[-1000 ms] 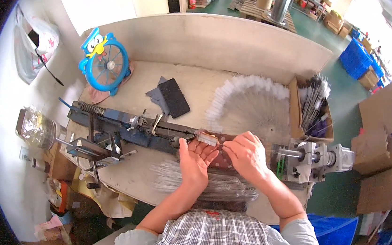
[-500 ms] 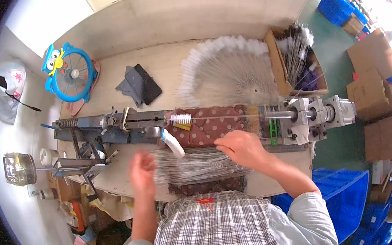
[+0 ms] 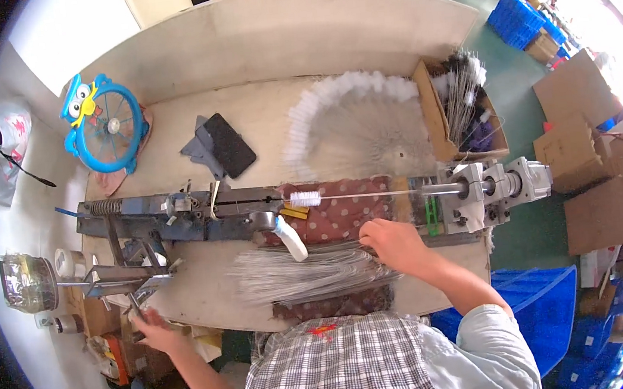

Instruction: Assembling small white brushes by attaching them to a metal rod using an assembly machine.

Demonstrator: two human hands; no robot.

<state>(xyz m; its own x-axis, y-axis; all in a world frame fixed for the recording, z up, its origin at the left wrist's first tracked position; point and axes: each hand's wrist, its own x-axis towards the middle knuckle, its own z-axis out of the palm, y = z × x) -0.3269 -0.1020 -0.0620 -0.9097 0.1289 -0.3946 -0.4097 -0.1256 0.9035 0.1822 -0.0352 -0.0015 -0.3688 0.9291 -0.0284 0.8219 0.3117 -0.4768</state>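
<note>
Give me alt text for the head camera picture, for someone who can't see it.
A person at a workbench rests the right hand on a bundle of thin wires, while the left hand reaches a lever at the bench's left edge. A long metal machine holds a small white brush.

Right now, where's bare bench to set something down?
Free: the pale strip between the blue fan and the white brush fan, behind the phone; also front-left, between the machine and wire pile. Crowded: around the right hand.
</note>
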